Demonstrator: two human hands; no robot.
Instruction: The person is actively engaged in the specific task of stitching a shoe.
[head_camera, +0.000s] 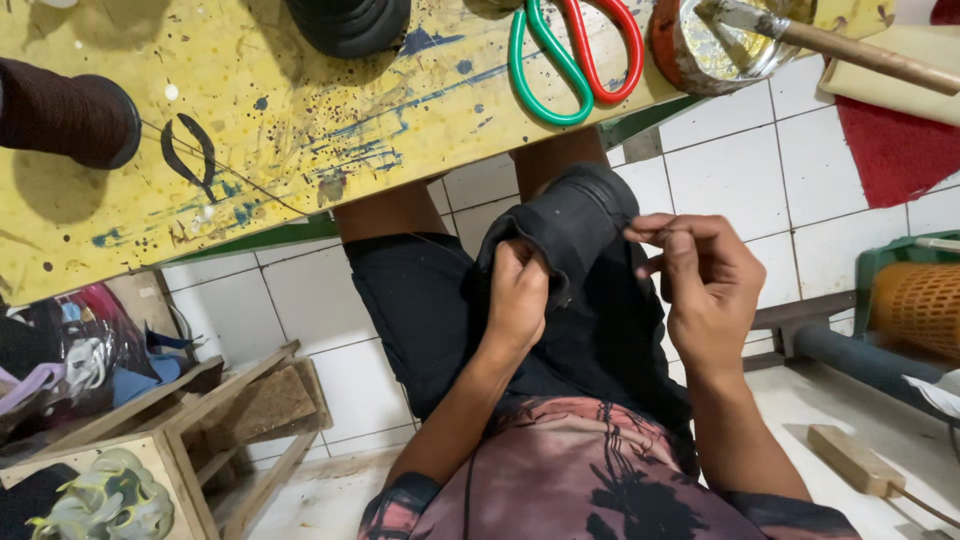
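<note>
A black shoe (575, 225) rests on my lap, sole outward. My left hand (517, 300) grips its edge from below. My right hand (700, 285) is just to the right of it, thumb and forefinger pinched together as on a needle, which is too small to see clearly. A thin dark thread (260, 190) runs from a dark brown spool (65, 115) on the yellow table (280, 130) down toward the shoe.
Red and green scissors (575, 60), a black curved piece (190, 150), a tin with a brush (715, 45) and another black shoe (350, 22) lie on the table. A wooden stool (240, 400) and bagged items (70, 350) stand left; white tiled floor lies below.
</note>
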